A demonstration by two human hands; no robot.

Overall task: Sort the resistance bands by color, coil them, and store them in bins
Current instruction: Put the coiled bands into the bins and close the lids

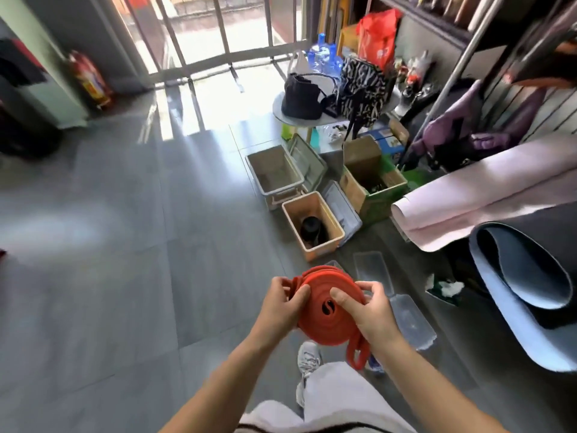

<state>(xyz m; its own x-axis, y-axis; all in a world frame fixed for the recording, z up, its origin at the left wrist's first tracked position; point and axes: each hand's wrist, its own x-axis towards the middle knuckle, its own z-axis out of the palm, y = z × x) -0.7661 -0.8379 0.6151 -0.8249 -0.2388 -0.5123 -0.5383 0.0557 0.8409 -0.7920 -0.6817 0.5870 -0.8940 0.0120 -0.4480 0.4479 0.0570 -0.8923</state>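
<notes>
A coil of red resistance band is held in front of me above the floor, with a loose loop hanging below its right side. My left hand grips the coil's left edge, thumb on its face. My right hand holds the right side, thumb pressed near the centre. Ahead on the floor stands an orange bin with a coiled black band inside. Behind it is a pale bin that looks to hold nothing.
Clear plastic lids lie on the floor to the right of my hands. Rolled mats fill the right side. A cardboard box, bags on a low round table and a metal gate stand ahead. Grey floor spreads to the left.
</notes>
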